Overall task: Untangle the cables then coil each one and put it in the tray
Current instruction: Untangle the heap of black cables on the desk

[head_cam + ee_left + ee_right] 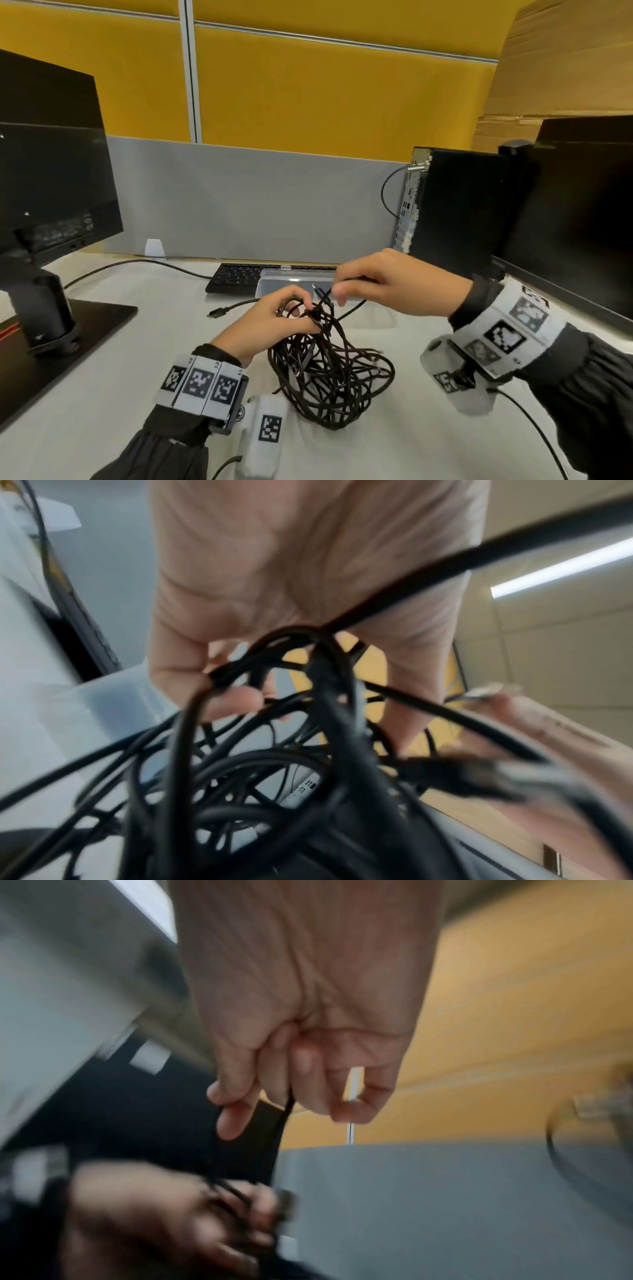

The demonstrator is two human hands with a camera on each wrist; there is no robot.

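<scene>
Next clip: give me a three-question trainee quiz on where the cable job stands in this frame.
1. True or false: a coiled cable already lies in the clear plastic tray.
2. What does the right hand hold? A) keyboard B) one cable strand C) tray lid
3. Fill in: the left hand grips the top of the ____ of black cables.

Key:
1. False; no cable shows in the visible part of the tray.
2. B
3. tangle
</scene>
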